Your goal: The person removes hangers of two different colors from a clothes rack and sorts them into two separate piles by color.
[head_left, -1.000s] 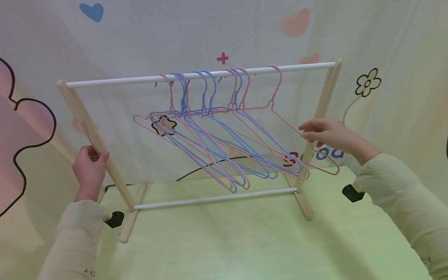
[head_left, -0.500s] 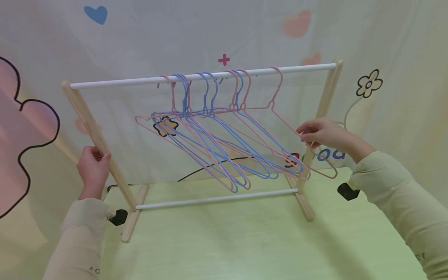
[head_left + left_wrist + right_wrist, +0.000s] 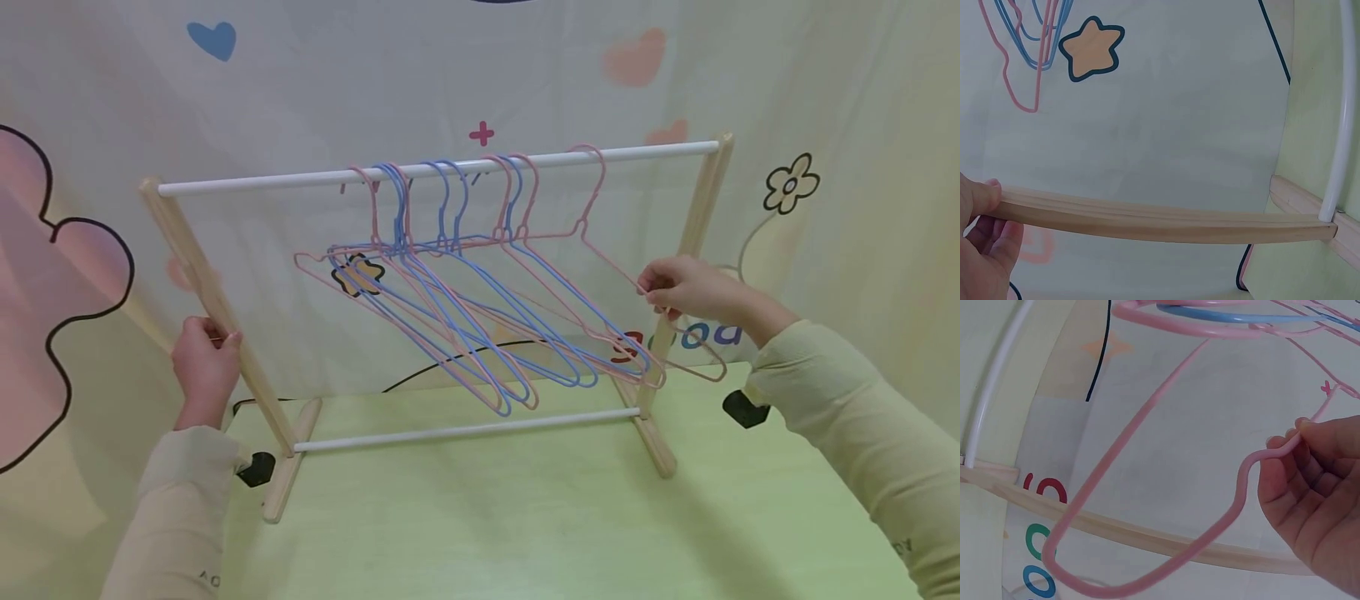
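My right hand (image 3: 693,287) pinches the shoulder of a pink hanger (image 3: 1166,394), the rightmost one on the rack. That hanger's hook (image 3: 600,175) is still over the white top rail (image 3: 285,179). At the left side, my left hand (image 3: 206,367) grips the wooden upright (image 3: 1147,219) of the rack between thumb and fingers. Several other pink and blue hangers (image 3: 517,287) hang from the rail's middle, close together and partly overlapping. Their lower ends slant to the right and toward me.
The rack's wooden feet (image 3: 285,492) stand on a pale green table (image 3: 480,525). A white lower bar (image 3: 465,431) joins the two sides. Behind hangs a printed curtain (image 3: 360,92) with hearts and flowers. A wooden upright (image 3: 703,200) stands behind my right hand.
The whole view has shifted slightly, with the rack appearing a little further right and lower. Both hands keep their holds, and the hangers keep their order on the rail.
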Demonstrator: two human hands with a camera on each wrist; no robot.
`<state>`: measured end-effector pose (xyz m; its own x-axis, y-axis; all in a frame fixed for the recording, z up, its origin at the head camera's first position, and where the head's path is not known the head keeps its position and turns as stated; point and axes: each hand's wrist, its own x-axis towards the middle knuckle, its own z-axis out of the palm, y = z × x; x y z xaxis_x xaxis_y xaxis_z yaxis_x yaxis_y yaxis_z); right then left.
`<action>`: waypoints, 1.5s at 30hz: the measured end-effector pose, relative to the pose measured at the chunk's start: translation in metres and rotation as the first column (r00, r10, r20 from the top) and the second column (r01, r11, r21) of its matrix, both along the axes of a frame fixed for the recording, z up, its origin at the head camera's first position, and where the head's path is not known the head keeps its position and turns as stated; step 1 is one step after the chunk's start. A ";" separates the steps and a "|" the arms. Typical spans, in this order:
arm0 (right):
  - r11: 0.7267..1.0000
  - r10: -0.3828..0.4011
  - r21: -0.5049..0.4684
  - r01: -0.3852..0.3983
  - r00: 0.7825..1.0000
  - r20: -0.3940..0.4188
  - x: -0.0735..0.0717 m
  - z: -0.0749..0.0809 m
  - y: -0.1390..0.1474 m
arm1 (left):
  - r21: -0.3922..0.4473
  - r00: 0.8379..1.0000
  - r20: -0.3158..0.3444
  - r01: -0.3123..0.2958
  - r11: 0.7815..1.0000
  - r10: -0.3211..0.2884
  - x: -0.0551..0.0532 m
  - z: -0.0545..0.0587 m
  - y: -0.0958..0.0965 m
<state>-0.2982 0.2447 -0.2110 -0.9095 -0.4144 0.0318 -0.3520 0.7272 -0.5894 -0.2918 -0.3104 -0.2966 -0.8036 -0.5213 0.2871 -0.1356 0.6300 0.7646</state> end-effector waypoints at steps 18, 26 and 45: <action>0.990 -0.105 0.086 0.114 0.989 -0.109 0.018 0.020 0.039 | -0.038 0.999 -0.034 -0.008 0.999 0.007 0.000 -0.001 0.000; 0.976 -0.112 0.175 0.131 0.987 -0.112 0.035 0.017 0.071 | -0.029 1.000 -0.008 0.008 1.000 -0.008 0.002 0.001 0.001; 0.958 -0.043 0.284 0.043 0.999 -0.007 0.061 -0.044 0.103 | -0.029 1.000 -0.006 0.013 0.999 -0.014 0.002 0.001 0.002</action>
